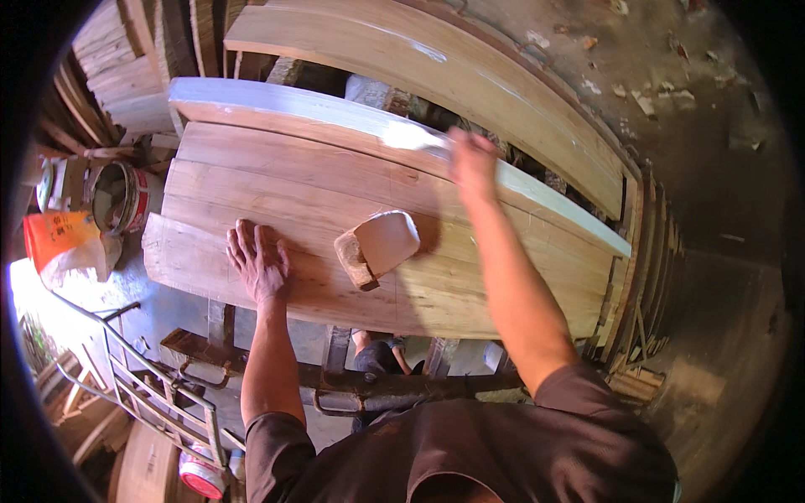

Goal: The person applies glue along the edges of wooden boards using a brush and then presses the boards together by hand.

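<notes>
My left hand [258, 262] lies flat, fingers apart, on the near side of a wide panel of joined wooden boards [251, 176]. My right hand [471, 159] is stretched to the far side and grips a brush [411, 136] with a pale, blurred head. The brush rests on the far board's edge [277, 99], which is coated white along its length. Between my hands a small wooden block with a rounded tan face [379, 245] sits on the panel.
A round tin with a red band [126, 197] and an orange bag [60, 239] stand at the left. More curved boards [436, 63] lie beyond the panel. A metal frame [151, 386] is at the lower left, with a red-lidded can [201, 476] below.
</notes>
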`<control>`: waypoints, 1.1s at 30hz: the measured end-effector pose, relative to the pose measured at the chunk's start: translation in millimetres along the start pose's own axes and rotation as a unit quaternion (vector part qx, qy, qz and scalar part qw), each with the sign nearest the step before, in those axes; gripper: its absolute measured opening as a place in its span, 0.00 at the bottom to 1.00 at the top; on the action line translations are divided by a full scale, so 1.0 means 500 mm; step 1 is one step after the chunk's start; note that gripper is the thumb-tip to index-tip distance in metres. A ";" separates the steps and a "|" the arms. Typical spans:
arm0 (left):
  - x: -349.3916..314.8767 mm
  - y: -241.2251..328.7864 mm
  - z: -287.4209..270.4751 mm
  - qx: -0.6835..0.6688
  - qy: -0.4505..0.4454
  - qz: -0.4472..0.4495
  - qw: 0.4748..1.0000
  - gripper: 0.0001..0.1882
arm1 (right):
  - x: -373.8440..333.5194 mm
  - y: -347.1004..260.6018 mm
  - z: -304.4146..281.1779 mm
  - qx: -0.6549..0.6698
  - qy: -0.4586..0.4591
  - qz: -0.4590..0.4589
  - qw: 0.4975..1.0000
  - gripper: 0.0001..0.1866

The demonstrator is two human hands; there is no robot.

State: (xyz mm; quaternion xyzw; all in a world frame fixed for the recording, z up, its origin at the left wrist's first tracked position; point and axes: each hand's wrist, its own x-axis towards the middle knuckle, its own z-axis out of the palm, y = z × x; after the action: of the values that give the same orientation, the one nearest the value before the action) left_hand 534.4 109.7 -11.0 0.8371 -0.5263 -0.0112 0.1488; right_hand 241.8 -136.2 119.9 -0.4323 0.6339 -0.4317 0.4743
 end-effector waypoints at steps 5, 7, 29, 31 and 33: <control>-0.001 0.003 -0.007 -0.005 -0.016 -0.014 1.000 0.30 | -0.002 -0.001 -0.354 -0.134 0.178 0.004 0.975 0.14; 0.000 0.007 -0.013 -0.010 -0.009 -0.015 1.000 0.30 | 0.006 -0.040 -0.347 -0.278 0.150 0.002 0.949 0.18; 0.008 -0.015 -0.034 -0.107 -0.012 -0.072 0.992 0.30 | 0.010 -0.230 0.678 -0.416 -0.192 -0.388 0.800 0.18; 0.009 -0.017 -0.033 -0.108 -0.019 -0.070 0.992 0.31 | 0.035 -0.217 0.739 -0.350 -0.220 -0.383 0.826 0.18; 0.012 -0.016 -0.032 -0.104 -0.024 -0.069 0.992 0.31 | 0.029 -0.224 0.792 -0.232 -0.287 -0.277 0.887 0.18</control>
State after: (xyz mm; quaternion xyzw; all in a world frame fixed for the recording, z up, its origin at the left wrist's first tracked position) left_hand 546.9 111.7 2.9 0.8511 -0.4666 -0.0958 0.2210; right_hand 640.6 -232.6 153.7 -0.7933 0.4068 -0.2431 0.3823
